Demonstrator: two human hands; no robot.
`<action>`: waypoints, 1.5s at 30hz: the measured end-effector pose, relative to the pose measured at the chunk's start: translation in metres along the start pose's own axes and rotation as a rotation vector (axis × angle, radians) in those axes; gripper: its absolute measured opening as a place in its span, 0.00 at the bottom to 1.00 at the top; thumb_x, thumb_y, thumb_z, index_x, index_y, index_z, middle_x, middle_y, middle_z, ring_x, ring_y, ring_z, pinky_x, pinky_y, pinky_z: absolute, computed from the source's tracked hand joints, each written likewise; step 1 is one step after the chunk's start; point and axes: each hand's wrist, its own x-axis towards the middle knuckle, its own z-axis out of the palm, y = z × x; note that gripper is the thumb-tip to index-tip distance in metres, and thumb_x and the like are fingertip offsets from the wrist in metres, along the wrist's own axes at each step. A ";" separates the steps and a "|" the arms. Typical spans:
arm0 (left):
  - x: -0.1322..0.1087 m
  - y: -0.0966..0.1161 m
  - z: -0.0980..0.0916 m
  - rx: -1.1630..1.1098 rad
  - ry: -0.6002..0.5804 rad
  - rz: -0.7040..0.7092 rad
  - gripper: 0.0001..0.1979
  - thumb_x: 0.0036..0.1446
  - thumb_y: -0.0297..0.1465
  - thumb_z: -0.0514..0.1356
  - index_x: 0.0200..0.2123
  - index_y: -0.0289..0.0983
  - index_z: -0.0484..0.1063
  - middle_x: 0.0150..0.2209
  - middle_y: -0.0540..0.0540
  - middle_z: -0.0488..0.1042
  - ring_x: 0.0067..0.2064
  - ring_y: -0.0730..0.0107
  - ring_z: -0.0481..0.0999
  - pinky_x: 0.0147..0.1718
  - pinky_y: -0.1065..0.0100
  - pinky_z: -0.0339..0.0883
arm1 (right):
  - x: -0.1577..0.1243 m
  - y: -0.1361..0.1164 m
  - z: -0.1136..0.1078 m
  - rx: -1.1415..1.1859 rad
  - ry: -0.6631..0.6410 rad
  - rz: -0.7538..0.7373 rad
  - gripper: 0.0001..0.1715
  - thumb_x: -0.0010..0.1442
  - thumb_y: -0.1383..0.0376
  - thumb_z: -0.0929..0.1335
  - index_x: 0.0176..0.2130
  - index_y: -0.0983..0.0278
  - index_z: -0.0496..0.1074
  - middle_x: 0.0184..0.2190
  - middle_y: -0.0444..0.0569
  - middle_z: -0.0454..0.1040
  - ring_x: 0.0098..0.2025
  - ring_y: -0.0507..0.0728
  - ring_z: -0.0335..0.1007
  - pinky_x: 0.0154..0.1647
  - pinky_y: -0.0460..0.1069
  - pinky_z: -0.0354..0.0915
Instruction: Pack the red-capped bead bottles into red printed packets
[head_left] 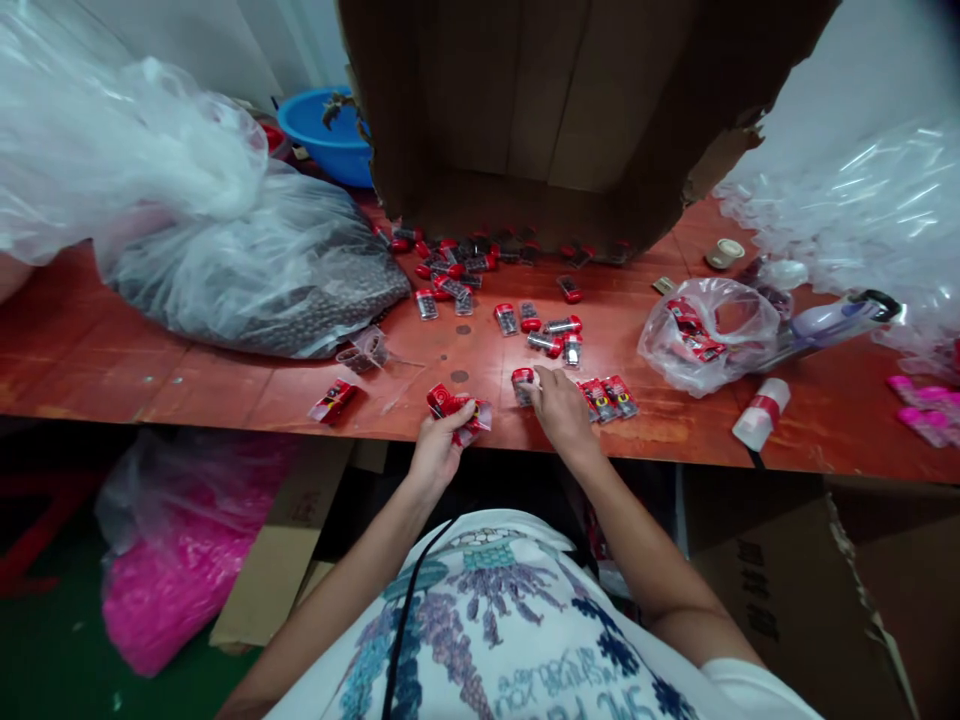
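My left hand (435,448) is closed on a small clear packet with a red label (457,410) at the near edge of the red-brown table (150,370). My right hand (559,405) pinches a small red-capped item (523,384) lying on the table. Two filled red-label packets (609,397) lie just right of that hand. Several loose red-capped items (540,330) are scattered beyond both hands, up to the foot of a big cardboard box (570,110). One more packet (334,400) lies alone to the left.
A large clear plastic bag of dark contents (255,270) fills the left of the table, with a blue basin (330,130) behind. On the right are a small bag of packets (709,330), a white tool (832,320), a white-red roll (759,413) and pink items (926,410). Pink-filled bag (172,570) on floor.
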 end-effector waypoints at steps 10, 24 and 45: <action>0.009 0.016 -0.002 -0.163 0.089 -0.081 0.06 0.46 0.17 0.64 0.28 0.32 0.73 0.26 0.46 0.77 0.27 0.70 0.78 0.27 0.70 0.74 | -0.020 -0.016 0.014 0.409 -0.053 0.022 0.25 0.57 0.63 0.67 0.55 0.57 0.67 0.38 0.47 0.66 0.36 0.54 0.67 0.41 0.49 0.65; 0.003 0.009 0.001 -0.055 -0.022 0.097 0.11 0.36 0.20 0.70 0.26 0.31 0.74 0.25 0.49 0.77 0.26 0.71 0.77 0.30 0.70 0.73 | -0.043 -0.035 0.004 0.693 -0.188 -0.011 0.25 0.57 0.64 0.68 0.55 0.53 0.68 0.33 0.43 0.61 0.33 0.51 0.62 0.35 0.46 0.63; -0.003 0.010 0.008 0.164 -0.129 0.208 0.15 0.32 0.25 0.72 0.29 0.32 0.76 0.27 0.49 0.77 0.28 0.72 0.75 0.33 0.68 0.70 | -0.044 -0.018 -0.010 0.903 -0.277 0.140 0.21 0.51 0.62 0.72 0.46 0.57 0.73 0.38 0.45 0.72 0.38 0.54 0.68 0.41 0.49 0.65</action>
